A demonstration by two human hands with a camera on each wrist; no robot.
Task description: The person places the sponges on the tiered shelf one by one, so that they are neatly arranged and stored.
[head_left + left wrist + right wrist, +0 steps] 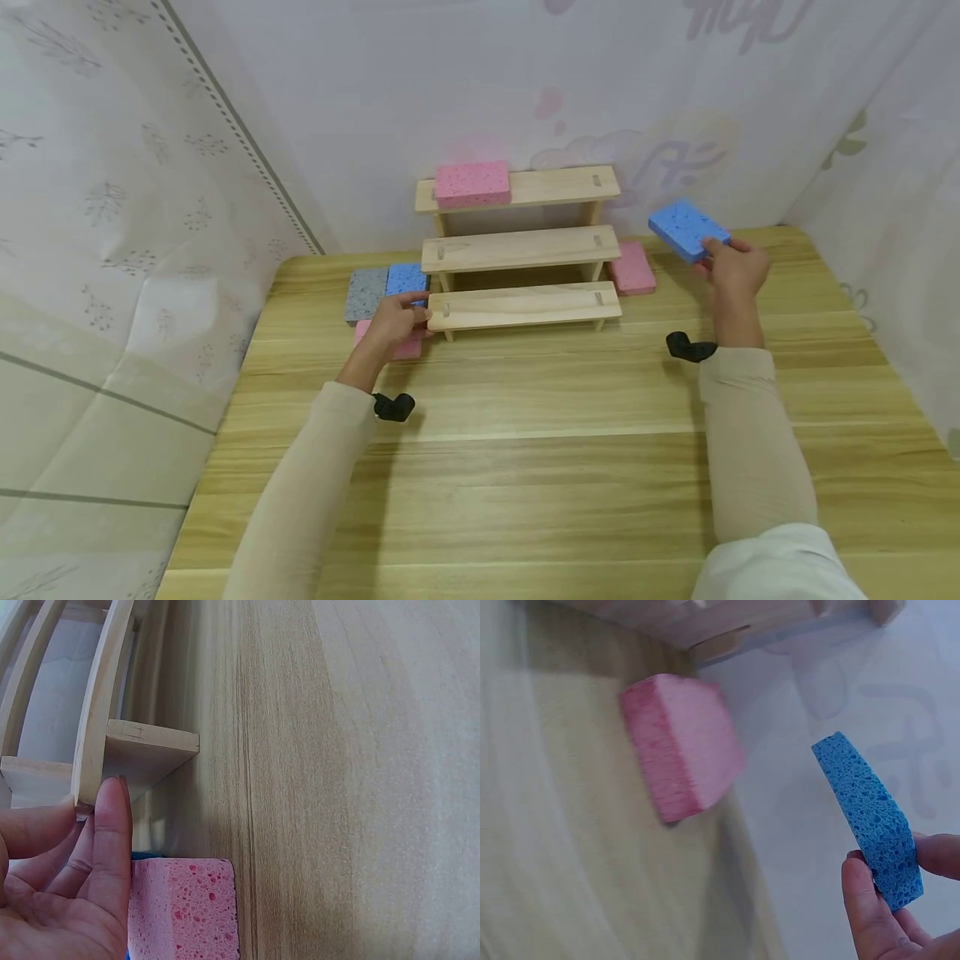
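Note:
A three-step wooden rack [525, 307] stands at the back of the table. My left hand [397, 323] pinches the left end of its lowest board [91, 742], thumb on one face and fingers on the other. Raised to the right of the rack, my right hand [737, 268] grips a blue sponge [686, 227] by one end, seen edge-on in the right wrist view [870, 817]. A pink sponge [472, 183] lies on the left part of the top step. Beside the rack's right side, another pink sponge [633, 268] rests on the table.
Left of the rack lie a grey sponge [366, 295], a second blue sponge [407, 280] and a pink sponge [195, 907], partly hidden by my left hand. A patterned cloth wall [360, 108] rises behind the table [540, 467].

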